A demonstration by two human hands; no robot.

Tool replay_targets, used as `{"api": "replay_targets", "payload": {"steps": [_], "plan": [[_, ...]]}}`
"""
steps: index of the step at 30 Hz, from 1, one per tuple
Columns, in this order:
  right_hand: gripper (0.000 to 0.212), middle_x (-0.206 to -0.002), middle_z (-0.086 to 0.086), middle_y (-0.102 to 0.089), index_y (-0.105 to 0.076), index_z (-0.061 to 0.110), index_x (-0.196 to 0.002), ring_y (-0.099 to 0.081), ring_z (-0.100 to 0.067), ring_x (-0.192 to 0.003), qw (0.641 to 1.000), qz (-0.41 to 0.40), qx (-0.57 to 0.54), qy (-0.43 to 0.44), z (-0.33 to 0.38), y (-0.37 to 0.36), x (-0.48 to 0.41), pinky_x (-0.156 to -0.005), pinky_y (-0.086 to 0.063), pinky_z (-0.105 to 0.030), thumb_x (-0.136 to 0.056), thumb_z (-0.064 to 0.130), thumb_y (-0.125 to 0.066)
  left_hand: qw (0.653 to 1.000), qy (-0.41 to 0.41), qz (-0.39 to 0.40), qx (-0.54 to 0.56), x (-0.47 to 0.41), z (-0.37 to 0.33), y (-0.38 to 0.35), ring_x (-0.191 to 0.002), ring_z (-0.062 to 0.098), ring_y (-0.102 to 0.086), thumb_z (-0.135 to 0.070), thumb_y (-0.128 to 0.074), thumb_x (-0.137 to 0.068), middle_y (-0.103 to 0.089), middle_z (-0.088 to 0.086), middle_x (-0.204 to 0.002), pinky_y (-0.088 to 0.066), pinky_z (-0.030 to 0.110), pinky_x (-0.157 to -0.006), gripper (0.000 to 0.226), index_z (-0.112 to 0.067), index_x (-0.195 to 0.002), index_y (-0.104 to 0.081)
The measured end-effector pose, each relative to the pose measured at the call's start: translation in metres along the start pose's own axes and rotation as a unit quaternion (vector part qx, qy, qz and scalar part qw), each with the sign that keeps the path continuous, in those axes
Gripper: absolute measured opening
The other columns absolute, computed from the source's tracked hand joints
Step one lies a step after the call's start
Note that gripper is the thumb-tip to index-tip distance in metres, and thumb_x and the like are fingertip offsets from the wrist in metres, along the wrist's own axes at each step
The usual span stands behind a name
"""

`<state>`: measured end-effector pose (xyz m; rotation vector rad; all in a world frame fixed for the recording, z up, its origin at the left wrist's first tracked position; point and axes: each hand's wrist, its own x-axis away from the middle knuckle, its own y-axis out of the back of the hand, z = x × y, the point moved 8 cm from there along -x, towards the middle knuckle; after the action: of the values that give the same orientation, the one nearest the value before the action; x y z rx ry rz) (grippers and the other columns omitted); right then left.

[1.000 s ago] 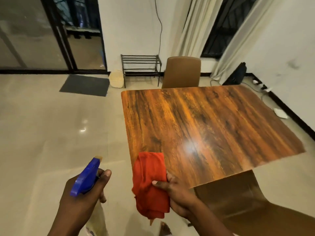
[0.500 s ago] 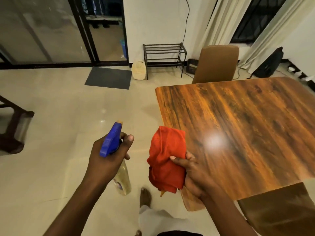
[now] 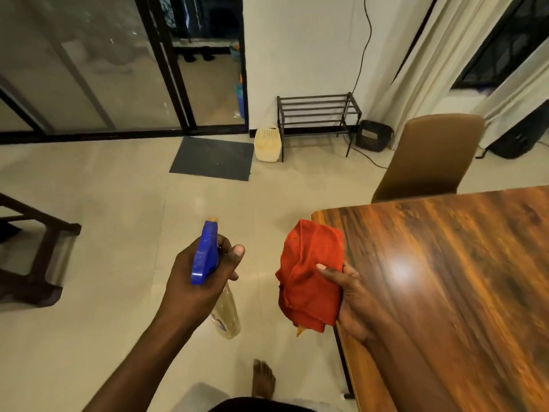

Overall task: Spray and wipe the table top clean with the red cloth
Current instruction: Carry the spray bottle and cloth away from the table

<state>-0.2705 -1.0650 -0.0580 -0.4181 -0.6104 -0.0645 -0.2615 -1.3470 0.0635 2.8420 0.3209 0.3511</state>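
The glossy wooden table top [image 3: 463, 286] fills the right side of the view, its near-left corner close to my hands. My right hand [image 3: 352, 301] grips a bunched red cloth [image 3: 309, 272] in the air right at the table's left edge, just off the surface. My left hand [image 3: 199, 281] holds a clear spray bottle [image 3: 227, 315] with a blue trigger head [image 3: 206, 252] over the floor, left of the table, nozzle pointing away from me.
A tan chair [image 3: 430, 156] stands at the table's far side. A black metal rack [image 3: 318, 117], a cream basket [image 3: 267, 143] and a grey mat [image 3: 212, 158] lie by the back wall. A dark bench [image 3: 35, 248] sits at left. My bare foot [image 3: 263, 379] is on the tiled floor.
The view has swung left, so the table now sits further right. Both hands have risen in the frame, still holding bottle and cloth.
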Motion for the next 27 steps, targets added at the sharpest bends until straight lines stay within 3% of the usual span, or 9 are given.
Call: {"api": "replay_targets", "payload": {"steps": [2, 6, 14, 20, 27], "plan": [[0.082, -0.141, -0.014, -0.078, -0.058, 0.019, -0.156, -0.074, -0.043, -0.13, 1.0, 0.009, -0.003, -0.002, 0.019, -0.022, -0.029, -0.108, -0.059, -0.07, -0.084, 0.027, -0.095, 1.0, -0.002, -0.001, 0.004, -0.038, -0.006, 0.006, -0.071, 0.017, -0.078, -0.048, -0.075, -0.081, -0.074, 0.006, -0.08, -0.055, 0.028, -0.069, 0.038, -0.014, -0.095, -0.065], [0.064, -0.14, -0.017, -0.078, -0.061, 0.017, -0.153, -0.074, -0.045, -0.13, 1.0, 0.019, -0.006, 0.002, 0.053, -0.064, -0.087, -0.111, -0.057, -0.071, -0.092, 0.02, -0.08, 1.0, -0.017, 0.003, 0.009, -0.116, -0.017, 0.018, -0.07, 0.019, -0.078, -0.046, -0.075, -0.081, -0.073, 0.008, -0.079, -0.056, 0.028, -0.071, 0.04, -0.011, -0.097, -0.064], [0.059, -0.139, -0.018, -0.078, -0.061, 0.016, -0.151, -0.075, -0.045, -0.128, 1.0, -0.019, -0.013, 0.015, 0.123, -0.134, -0.204, -0.105, -0.063, -0.063, -0.094, 0.02, -0.075, 0.998, -0.035, 0.036, 0.023, -0.294, -0.05, 0.042, -0.077, 0.023, -0.078, -0.051, -0.077, -0.081, -0.073, 0.005, -0.087, -0.058, 0.031, -0.074, 0.044, -0.013, -0.099, -0.063], [0.059, -0.136, -0.016, -0.08, -0.062, 0.017, -0.151, -0.08, -0.041, -0.12, 0.998, -0.053, -0.025, 0.038, 0.177, -0.159, -0.284, -0.092, -0.069, -0.056, -0.093, 0.018, -0.075, 0.996, -0.038, 0.08, 0.017, -0.423, -0.079, 0.033, -0.082, 0.019, -0.078, -0.052, -0.075, -0.077, -0.073, 0.012, -0.089, -0.057, 0.028, -0.073, 0.044, -0.015, -0.098, -0.064], [0.064, -0.143, -0.02, -0.075, -0.059, 0.013, -0.155, -0.072, -0.049, -0.131, 0.994, -0.087, -0.048, 0.036, 0.248, -0.156, -0.386, -0.113, -0.054, -0.071, -0.092, 0.017, -0.073, 0.993, -0.027, 0.116, 0.009, -0.557, -0.107, -0.017, -0.08, 0.006, -0.079, -0.05, -0.074, -0.077, -0.075, 0.009, -0.093, -0.054, 0.024, -0.071, 0.042, -0.016, -0.101, -0.064]]}}
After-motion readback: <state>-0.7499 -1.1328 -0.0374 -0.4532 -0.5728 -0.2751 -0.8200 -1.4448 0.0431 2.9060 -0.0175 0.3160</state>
